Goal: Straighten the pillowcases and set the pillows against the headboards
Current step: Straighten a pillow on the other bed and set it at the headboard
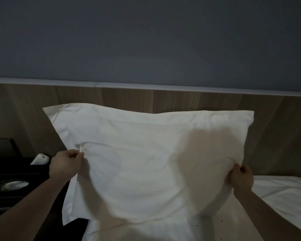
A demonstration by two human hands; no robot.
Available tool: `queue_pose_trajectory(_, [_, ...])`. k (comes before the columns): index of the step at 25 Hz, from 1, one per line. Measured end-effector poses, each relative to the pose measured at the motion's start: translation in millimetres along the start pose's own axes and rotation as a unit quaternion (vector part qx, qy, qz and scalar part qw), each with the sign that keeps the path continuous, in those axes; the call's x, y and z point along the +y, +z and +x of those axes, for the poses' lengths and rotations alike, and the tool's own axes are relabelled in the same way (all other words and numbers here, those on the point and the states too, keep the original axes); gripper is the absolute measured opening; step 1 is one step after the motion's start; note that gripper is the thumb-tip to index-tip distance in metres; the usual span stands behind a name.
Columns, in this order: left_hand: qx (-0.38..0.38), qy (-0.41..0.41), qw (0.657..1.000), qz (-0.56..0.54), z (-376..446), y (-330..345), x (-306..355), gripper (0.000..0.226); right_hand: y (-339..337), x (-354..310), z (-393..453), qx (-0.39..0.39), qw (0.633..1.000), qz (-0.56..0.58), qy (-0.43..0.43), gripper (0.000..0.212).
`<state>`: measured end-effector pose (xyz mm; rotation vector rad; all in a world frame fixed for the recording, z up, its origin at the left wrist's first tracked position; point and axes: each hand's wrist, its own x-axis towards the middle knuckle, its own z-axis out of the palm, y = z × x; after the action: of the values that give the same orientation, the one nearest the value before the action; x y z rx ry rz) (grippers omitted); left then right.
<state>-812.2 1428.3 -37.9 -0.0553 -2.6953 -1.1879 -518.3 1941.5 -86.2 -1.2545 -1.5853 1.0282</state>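
A large white pillow [146, 153] in a flanged pillowcase stands upright in front of the wooden headboard [181, 100], held above the white bed sheet [281, 193]. My left hand [66, 164] pinches the pillowcase fabric at the pillow's left side. At the pillow's right edge my right hand [241, 180] grips it, fingers curled into the cloth. The pillow's bottom left flange hangs down over the bed's edge. Whether the pillow's back touches the headboard is hidden.
A dark nightstand [12, 188] stands left of the bed, with a white object [40, 159] and a round shiny dish [14, 184] on it. A grey wall [146, 40] rises above the headboard. The room is dim.
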Motion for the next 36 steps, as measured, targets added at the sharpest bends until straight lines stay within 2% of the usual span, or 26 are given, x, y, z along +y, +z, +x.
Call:
queue_pose_trajectory(3, [0.019, -0.002, 1.000, 0.003, -5.8, 3.1, 12.7, 0.025, -5.0, -1.1, -5.3, 0.008, 1.000, 0.005, -0.012, 0.049])
queue_pose_trajectory(5, [-0.030, -0.020, 0.999, 0.031, -3.6, 2.6, 14.0, 0.023, -6.7, 1.8, -0.2, -0.023, 0.999, -0.038, 0.012, 0.039])
queue_pose_trajectory(7, [-0.042, -0.020, 0.998, 0.029, -3.5, -4.9, 21.2, 0.021, -10.3, -8.8, 1.9, -0.005, 0.999, -0.032, 0.015, 0.026])
queue_pose_trajectory(8, [-0.019, -0.008, 1.000, 0.013, -5.1, -10.3, 30.3, 0.017, -12.0, -21.3, 1.3, 0.022, 1.000, 0.000, -0.018, 0.025])
queue_pose_trajectory(10, [0.053, 0.042, 0.997, -0.022, -7.1, -22.6, 57.8, 0.010, -14.5, -57.1, -7.7, 0.045, 0.987, 0.063, -0.139, 0.017])
queue_pose_trajectory(12, [0.090, 0.114, 0.989, -0.033, -5.3, -34.7, 87.8, 0.015, -5.2, -95.2, -18.2, 0.002, 0.961, 0.062, -0.269, 0.015])
queue_pose_trajectory(13, [0.090, 0.155, 0.984, -0.017, -2.8, -38.8, 101.3, 0.020, 2.6, -113.3, -22.4, -0.034, 0.950, 0.052, -0.305, 0.019])
queue_pose_trajectory(15, [0.077, 0.232, 0.968, 0.054, 5.7, -44.1, 121.8, 0.036, 21.9, -145.1, -28.9, -0.100, 0.921, 0.013, -0.377, 0.029])
queue_pose_trajectory(17, [0.060, 0.284, 0.946, 0.144, 15.0, -46.4, 135.1, 0.045, 40.5, -172.2, -37.7, -0.129, 0.889, -0.040, -0.437, 0.033])
queue_pose_trajectory(19, [0.027, 0.283, 0.936, 0.210, 22.0, -51.6, 146.3, 0.053, 55.4, -192.6, -43.4, -0.152, 0.884, -0.091, -0.433, 0.038])
queue_pose_trajectory(21, [-0.011, 0.239, 0.941, 0.238, 29.4, -58.4, 151.7, 0.058, 65.5, -203.9, -44.4, -0.179, 0.883, -0.141, -0.410, 0.044])
queue_pose_trajectory(23, [-0.028, 0.217, 0.942, 0.254, 37.6, -63.6, 151.4, 0.048, 72.1, -207.6, -43.1, -0.192, 0.880, -0.193, -0.390, 0.044])
queue_pose_trajectory(25, [-0.014, 0.216, 0.938, 0.272, 42.9, -67.8, 152.2, 0.032, 76.7, -213.1, -41.2, -0.180, 0.885, -0.210, -0.374, 0.030])
queue_pose_trajectory(27, [0.028, 0.214, 0.944, 0.251, 47.9, -71.4, 155.8, 0.025, 80.9, -221.0, -39.5, -0.163, 0.897, -0.199, -0.360, 0.009])
queue_pose_trajectory(28, [0.050, 0.209, 0.950, 0.226, 49.9, -73.0, 158.9, 0.024, 82.9, -224.3, -38.3, -0.158, 0.902, -0.188, -0.356, 0.006])
queue_pose_trajectory(30, [0.083, 0.202, 0.957, 0.193, 53.3, -73.5, 165.3, 0.022, 85.6, -229.7, -35.9, -0.138, 0.910, -0.157, -0.358, 0.011])
queue_pose_trajectory(33, [0.089, 0.196, 0.958, 0.190, 59.8, -67.7, 171.1, 0.022, 89.3, -233.4, -34.1, -0.117, 0.916, -0.113, -0.366, 0.012])
queue_pose_trajectory(36, [0.105, 0.187, 0.969, 0.126, 62.5, -62.1, 168.9, 0.018, 97.8, -227.9, -36.6, -0.104, 0.923, -0.073, -0.364, 0.010])
